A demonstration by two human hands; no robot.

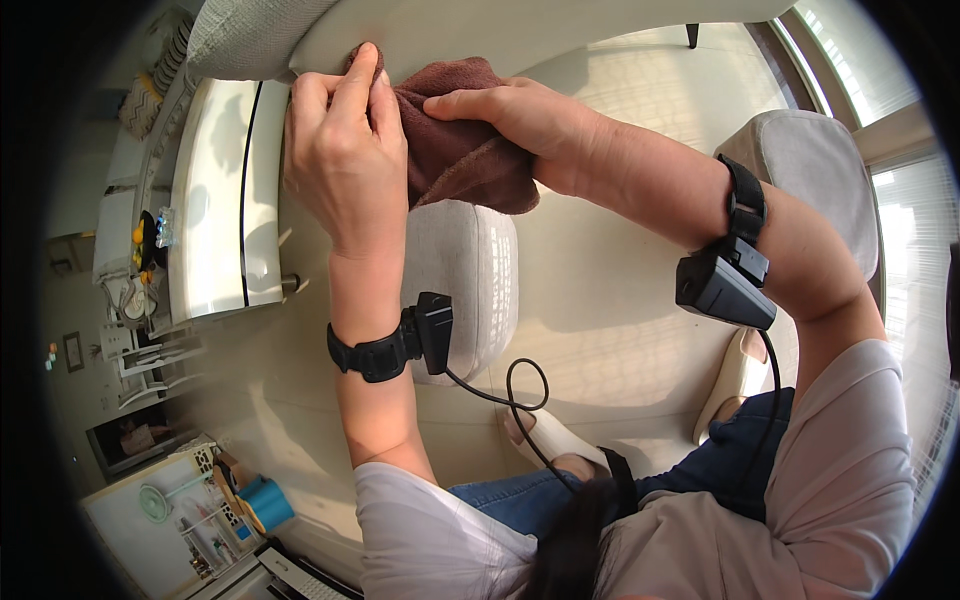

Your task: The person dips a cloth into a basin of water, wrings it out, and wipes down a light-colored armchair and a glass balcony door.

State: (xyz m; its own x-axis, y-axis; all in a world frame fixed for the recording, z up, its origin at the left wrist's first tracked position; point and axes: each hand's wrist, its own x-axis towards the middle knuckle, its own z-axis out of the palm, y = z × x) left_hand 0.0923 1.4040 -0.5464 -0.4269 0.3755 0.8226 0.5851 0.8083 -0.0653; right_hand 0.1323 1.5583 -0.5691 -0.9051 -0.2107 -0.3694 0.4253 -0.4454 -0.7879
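A brown cloth (pixel 457 135) is stretched between both hands, close to the light sofa (pixel 450 34) at the top of the head view. My left hand (pixel 349 139) pinches one corner of it, with a bit of cloth showing at the fingertips against the sofa surface. The bulk of the cloth hangs in folds from my right hand (pixel 525 124), whose thumb lies on top; its other fingers are hidden behind the fabric. Each forearm wears a black strap with a boxy device and a cable.
A grey textured cushion (pixel 247 37) rests on the sofa. Two grey padded stools (pixel 457 292) (pixel 810 172) stand on the pale floor, one below the cloth, one at the right by the window. A glossy white cabinet (pixel 217 202) is at the left.
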